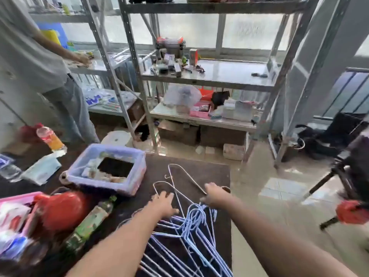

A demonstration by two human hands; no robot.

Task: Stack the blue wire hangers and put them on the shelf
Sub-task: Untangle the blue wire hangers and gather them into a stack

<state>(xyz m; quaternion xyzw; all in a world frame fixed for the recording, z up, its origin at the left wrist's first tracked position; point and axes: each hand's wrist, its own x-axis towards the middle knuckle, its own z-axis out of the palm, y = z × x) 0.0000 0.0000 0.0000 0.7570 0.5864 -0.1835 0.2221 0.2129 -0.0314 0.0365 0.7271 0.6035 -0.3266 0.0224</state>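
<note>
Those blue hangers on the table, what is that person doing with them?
A person is gathering wire hangers on a dark table. A bunch of blue hangers lies in a loose pile between the arms. The left hand rests flat by a pale hanger lying apart, farther out. The right hand reaches over the hooks of the pile. Nothing is on the metal shelf ahead yet. Another person stands at the shelves on the left.
</note>
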